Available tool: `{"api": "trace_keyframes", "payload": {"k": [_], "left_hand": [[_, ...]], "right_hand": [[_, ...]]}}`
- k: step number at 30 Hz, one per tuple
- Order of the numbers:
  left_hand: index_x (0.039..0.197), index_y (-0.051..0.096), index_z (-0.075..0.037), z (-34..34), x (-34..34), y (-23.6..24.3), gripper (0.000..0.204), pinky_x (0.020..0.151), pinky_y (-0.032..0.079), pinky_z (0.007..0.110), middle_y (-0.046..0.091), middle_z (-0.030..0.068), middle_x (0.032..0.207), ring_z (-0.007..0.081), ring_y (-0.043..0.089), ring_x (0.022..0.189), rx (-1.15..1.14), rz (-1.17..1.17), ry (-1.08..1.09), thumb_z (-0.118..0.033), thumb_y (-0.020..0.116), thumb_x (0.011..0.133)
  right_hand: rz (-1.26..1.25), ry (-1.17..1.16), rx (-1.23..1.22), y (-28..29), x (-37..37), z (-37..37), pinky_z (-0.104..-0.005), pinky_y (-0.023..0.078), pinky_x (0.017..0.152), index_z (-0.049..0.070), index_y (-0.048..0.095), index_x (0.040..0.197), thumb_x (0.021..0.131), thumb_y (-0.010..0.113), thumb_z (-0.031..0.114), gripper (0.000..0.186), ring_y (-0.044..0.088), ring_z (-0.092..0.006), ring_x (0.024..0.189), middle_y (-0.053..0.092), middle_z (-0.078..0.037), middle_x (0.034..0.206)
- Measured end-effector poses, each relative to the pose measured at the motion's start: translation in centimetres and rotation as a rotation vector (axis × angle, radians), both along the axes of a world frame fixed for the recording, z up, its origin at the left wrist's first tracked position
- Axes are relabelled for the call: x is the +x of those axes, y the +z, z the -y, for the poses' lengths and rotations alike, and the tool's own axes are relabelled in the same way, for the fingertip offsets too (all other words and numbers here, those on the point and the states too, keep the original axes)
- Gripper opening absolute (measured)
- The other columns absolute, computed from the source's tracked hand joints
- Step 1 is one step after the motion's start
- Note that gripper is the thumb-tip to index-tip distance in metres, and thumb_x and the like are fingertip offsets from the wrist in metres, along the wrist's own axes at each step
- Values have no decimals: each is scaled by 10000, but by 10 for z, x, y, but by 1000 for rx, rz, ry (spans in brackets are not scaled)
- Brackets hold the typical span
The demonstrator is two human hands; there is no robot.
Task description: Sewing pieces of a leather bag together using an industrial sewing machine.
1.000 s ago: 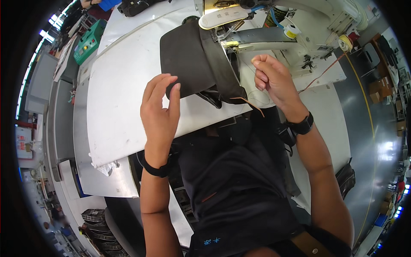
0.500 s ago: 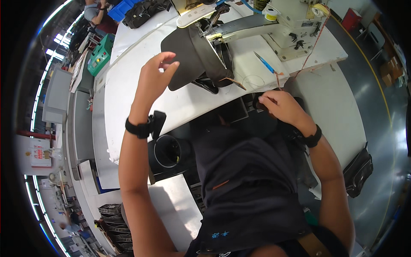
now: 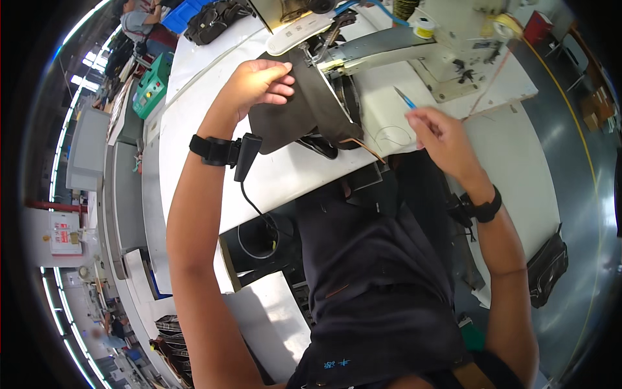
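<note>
My left hand [image 3: 262, 87] is over the left edge of a dark brown-grey fabric piece [image 3: 282, 126], its fingers loosely curled and apart with nothing visible in them. Whether it touches the cloth I cannot tell. The fabric lies under the arm [image 3: 382, 48] of a sewing machine, with black zipper-like trim and a thin orange-brown strip [image 3: 363, 148] at its near edge. At the right, my right hand [image 3: 444, 139] has its fingers closed on the blue handle of a slim, pointed tool [image 3: 405, 98]. The grey tip points away to the left; most of the handle is hidden.
The white worktable [image 3: 194, 155] curves around me. A loose thread [image 3: 393, 135] lies near the tool. Below the table edge stands a dark bin [image 3: 256, 240]. A green machine [image 3: 152, 84] and a black bag [image 3: 214, 21] are at the far left; another dark bag [image 3: 547, 266] lies right.
My right hand has moved up from the table edge onto the blue-handled tool. My left hand has shifted farther away and right, over the fabric, its fingers more curled.
</note>
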State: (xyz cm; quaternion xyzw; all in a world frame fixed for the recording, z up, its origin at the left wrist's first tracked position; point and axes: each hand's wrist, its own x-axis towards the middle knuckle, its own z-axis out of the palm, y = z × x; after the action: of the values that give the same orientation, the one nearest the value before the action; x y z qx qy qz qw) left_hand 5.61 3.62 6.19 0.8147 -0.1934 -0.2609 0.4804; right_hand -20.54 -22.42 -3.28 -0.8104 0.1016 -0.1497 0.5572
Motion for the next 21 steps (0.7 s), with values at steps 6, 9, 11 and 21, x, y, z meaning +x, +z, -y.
{"api": "trace_keyframes", "payload": {"k": [6, 9, 11, 21], "left_hand": [[1125, 682, 39, 5, 17, -3, 388, 699, 622, 243, 734, 86, 954, 133, 739, 802, -95, -175, -62, -322, 733, 993], [1128, 689, 19, 3, 28, -4, 385, 695, 619, 237, 742, 88, 946, 120, 735, 795, 21, -139, -54, -340, 727, 993], [1137, 687, 28, 3, 40, -8, 390, 668, 595, 246, 749, 103, 940, 139, 728, 763, 64, -39, -55, -332, 717, 989], [1185, 669, 59, 13, 122, 6, 391, 599, 522, 284, 744, 120, 911, 161, 683, 696, 396, 538, -396, -265, 707, 970]], "right_hand": [[236, 197, 167, 45, 115, -16, -215, 503, 587, -46, 692, 1207, 1035, 652, 225, 323, 616, -58, 649, 670, -35, 759], [129, 240, 164, 59, 146, -24, -228, 496, 546, -38, 701, 1222, 1026, 654, 260, 359, 625, -61, 595, 695, -59, 767], [107, 245, 157, 63, 154, -29, -231, 485, 521, -34, 715, 1205, 1016, 660, 291, 380, 609, -69, 525, 704, -59, 760], [-52, 320, 201, 67, 162, -25, -233, 456, 492, -18, 731, 997, 1019, 665, 236, 263, 613, -74, 522, 684, -32, 730]]}}
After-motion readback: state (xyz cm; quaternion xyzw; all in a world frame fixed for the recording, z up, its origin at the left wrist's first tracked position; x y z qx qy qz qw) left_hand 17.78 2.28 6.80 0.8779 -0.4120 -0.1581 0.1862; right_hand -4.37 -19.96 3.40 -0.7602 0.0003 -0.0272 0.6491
